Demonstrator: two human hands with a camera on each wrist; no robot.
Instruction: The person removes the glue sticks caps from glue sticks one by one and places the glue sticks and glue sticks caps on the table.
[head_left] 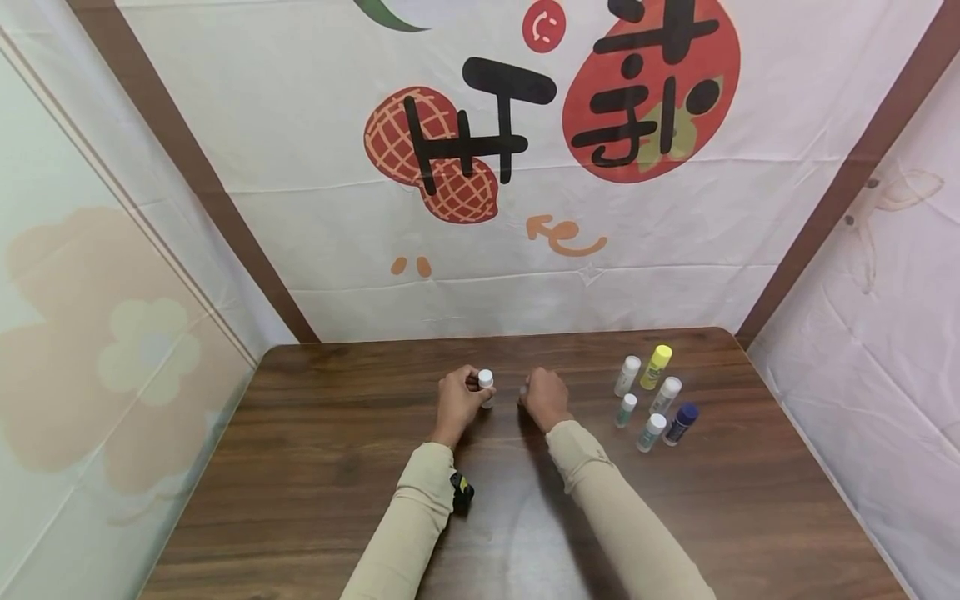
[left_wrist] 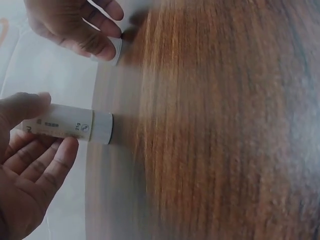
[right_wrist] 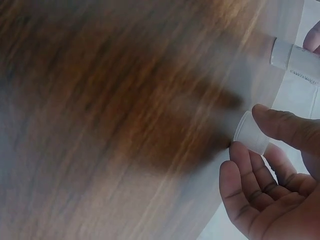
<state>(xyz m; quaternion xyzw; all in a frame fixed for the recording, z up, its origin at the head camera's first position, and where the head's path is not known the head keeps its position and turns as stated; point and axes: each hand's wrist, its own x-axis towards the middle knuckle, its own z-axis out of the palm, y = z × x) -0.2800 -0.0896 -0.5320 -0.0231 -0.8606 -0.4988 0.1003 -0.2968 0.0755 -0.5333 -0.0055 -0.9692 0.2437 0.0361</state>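
Observation:
Near the far middle of the table, my left hand [head_left: 456,403] grips a white glue stick [head_left: 487,392] between thumb and fingers. It stands upright, its white top showing above the fingers; in the left wrist view its printed label [left_wrist: 60,122] and plain white base are visible. A short way to the right, my right hand [head_left: 547,398] pinches a small white ribbed cap [right_wrist: 251,134] between thumb and fingertips. That cap is apart from the glue stick and almost hidden by the hand in the head view.
On the right of the brown wooden table [head_left: 315,500] several glue sticks stand grouped, among them one with a yellow cap [head_left: 661,358], one with a dark blue cap [head_left: 686,414] and white-capped ones [head_left: 651,433]. A printed cloth [head_left: 330,250] hangs behind the table.

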